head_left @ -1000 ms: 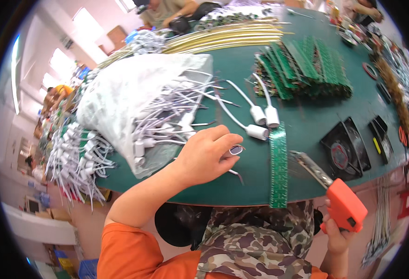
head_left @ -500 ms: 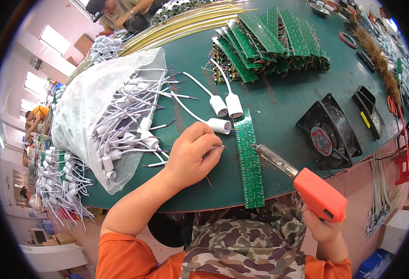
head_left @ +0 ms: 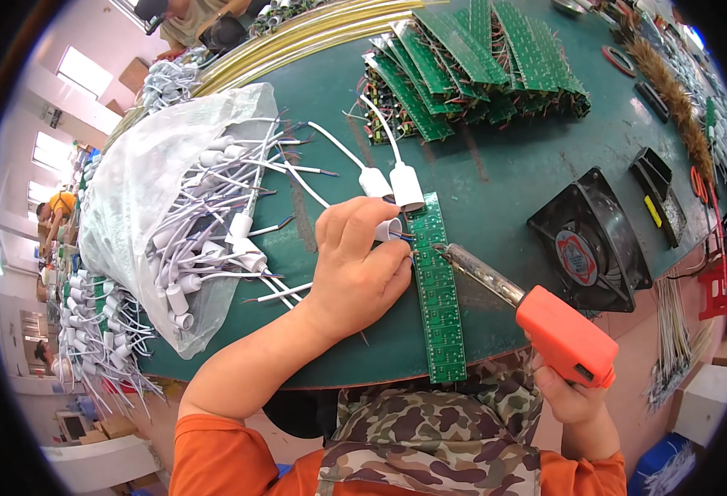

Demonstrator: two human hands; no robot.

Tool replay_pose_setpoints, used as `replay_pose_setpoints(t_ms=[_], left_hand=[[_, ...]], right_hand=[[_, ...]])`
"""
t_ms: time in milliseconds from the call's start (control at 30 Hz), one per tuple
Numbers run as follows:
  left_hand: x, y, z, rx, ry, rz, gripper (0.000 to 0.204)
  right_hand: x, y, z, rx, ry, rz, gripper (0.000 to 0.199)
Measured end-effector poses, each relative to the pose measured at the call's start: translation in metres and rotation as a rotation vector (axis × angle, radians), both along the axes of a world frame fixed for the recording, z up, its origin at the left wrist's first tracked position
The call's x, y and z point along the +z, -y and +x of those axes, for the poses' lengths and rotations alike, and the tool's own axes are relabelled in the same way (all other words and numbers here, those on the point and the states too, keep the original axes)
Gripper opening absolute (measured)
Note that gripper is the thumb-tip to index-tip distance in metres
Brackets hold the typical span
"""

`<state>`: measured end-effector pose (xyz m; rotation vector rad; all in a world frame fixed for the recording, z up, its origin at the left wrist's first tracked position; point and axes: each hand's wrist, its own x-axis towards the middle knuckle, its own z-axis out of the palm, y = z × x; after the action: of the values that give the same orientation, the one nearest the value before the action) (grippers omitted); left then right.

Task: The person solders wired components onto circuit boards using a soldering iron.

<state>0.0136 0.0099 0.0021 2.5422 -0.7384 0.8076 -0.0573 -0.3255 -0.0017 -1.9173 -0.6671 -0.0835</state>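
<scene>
Here your left hand [head_left: 355, 269] pinches a white lamp socket [head_left: 388, 229] against the green circuit strip [head_left: 435, 289], which runs lengthwise away from you; your right hand [head_left: 574, 397] grips the orange soldering gun [head_left: 545, 318], tip touching the strip's right edge.

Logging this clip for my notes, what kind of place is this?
Probably an electronics assembly workshop: stacks of green circuit boards on the bench, a bag of white wired connectors, and an orange soldering gun held at a board strip.
</scene>
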Motion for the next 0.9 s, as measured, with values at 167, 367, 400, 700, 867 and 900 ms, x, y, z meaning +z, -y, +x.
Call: replay_pose_setpoints(t_ms=[167, 367, 400, 700, 867, 900], left_hand=[[0.0, -0.003, 0.001, -0.006, -0.033, 0.032, 0.024], [-0.002, -0.005, 0.001, 0.0, -0.05, 0.005, 0.023], [-0.002, -0.005, 0.001, 0.001, -0.051, 0.003, 0.023], [-0.001, -0.001, 0.0, 0.002, -0.019, 0.01, 0.025], [-0.001, -0.001, 0.0, 0.003, -0.022, 0.015, 0.023], [-0.001, -0.001, 0.0, 0.004, -0.023, 0.013, 0.023]], right_hand=[[-0.003, -0.001, 0.003, 0.001, -0.067, 0.083, 0.064], [-0.001, -0.003, 0.003, 0.023, -0.117, 0.09, 0.063], [0.0, -0.004, 0.004, 0.029, -0.128, 0.101, 0.062], [0.003, -0.01, 0.009, 0.072, -0.041, -0.014, 0.058], [0.004, -0.014, 0.014, 0.079, 0.016, -0.02, 0.058], [0.004, -0.013, 0.014, 0.08, 0.006, -0.023, 0.058]])
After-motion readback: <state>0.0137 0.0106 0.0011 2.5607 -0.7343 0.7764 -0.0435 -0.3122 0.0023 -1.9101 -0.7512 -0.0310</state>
